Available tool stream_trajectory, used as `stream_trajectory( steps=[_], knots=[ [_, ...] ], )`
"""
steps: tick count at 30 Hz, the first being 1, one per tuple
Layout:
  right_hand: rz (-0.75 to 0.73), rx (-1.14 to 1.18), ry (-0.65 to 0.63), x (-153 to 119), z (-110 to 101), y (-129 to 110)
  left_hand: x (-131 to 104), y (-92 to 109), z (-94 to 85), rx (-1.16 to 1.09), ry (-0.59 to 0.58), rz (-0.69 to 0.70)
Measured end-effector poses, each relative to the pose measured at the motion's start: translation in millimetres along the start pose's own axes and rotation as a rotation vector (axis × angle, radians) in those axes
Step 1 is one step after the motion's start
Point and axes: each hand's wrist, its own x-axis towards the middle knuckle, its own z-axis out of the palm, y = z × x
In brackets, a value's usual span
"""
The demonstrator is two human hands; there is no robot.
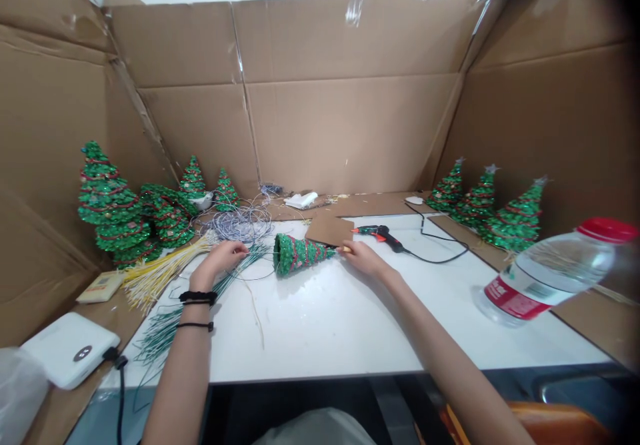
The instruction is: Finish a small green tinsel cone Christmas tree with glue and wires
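A small green tinsel tree (300, 256) with reddish garland lies on its side above the white board, its open base to the left and its tip to the right. My right hand (357, 257) is closed at the tip, in a pinch on a small orange-tan piece too small to name. To the left of the base, my left hand (229, 257) pinches a thin wire that runs toward the tree's open end. Green wires (167, 332) lie beneath and beside my left forearm.
A glue gun (383, 235) with its cord lies beyond my right hand, beside a brown cardboard piece (330, 229). A bottle (545, 278) leans at the right. Finished trees (517, 215) stand on both sides. Tangled silver wire (240, 224), yellow stems (160, 268) and a white device (73, 350) are at the left.
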Motion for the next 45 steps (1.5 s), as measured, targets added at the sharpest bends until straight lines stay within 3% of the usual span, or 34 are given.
stream_trajectory(
  steps=[5,10,16,25,33,45],
  knots=[
    [-0.022,0.004,0.014,2.0,6.6,2.7,-1.7,11.4,3.2,0.219,0.102,0.025],
    [-0.037,-0.013,0.047,2.8,12.3,3.8,0.0,37.6,8.0,0.167,-0.002,0.118],
    [-0.045,-0.044,0.085,1.5,15.6,-5.1,4.0,62.5,29.5,0.09,-0.036,0.186],
    [0.068,-0.141,0.128,2.3,17.9,-7.7,8.0,57.4,37.9,0.028,-0.064,0.224],
    [0.031,-0.139,0.163,2.5,18.0,-8.5,9.9,55.7,40.6,-0.033,-0.031,0.238],
    [0.007,-0.138,0.157,2.4,17.2,-9.3,14.8,65.3,53.8,-0.245,0.02,0.063]
  ],
)
